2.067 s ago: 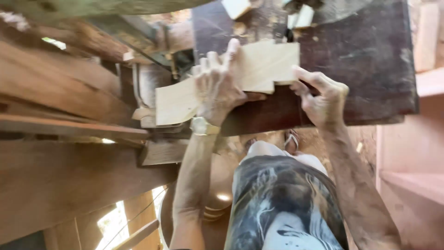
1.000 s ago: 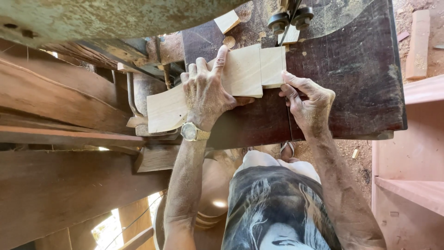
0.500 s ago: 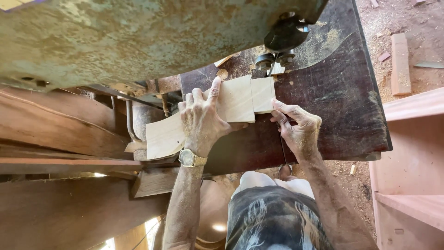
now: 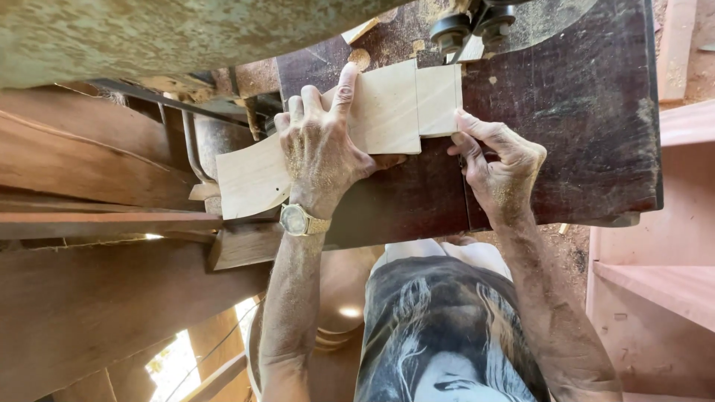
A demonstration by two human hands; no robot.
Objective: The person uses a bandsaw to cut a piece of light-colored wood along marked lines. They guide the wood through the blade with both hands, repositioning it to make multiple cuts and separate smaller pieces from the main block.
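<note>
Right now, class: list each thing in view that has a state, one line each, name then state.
Pale wood board: flat on the table, partly cut, stepped edge.
Dark saw table: dusted with sawdust.
Left hand: spread flat on the board.
Right hand: fingertips against the board's right end.
Wristwatch: on the left wrist.

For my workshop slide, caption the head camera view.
Left hand presses a pale wooden board on a dark saw table; right hand steadies its edge.
</note>
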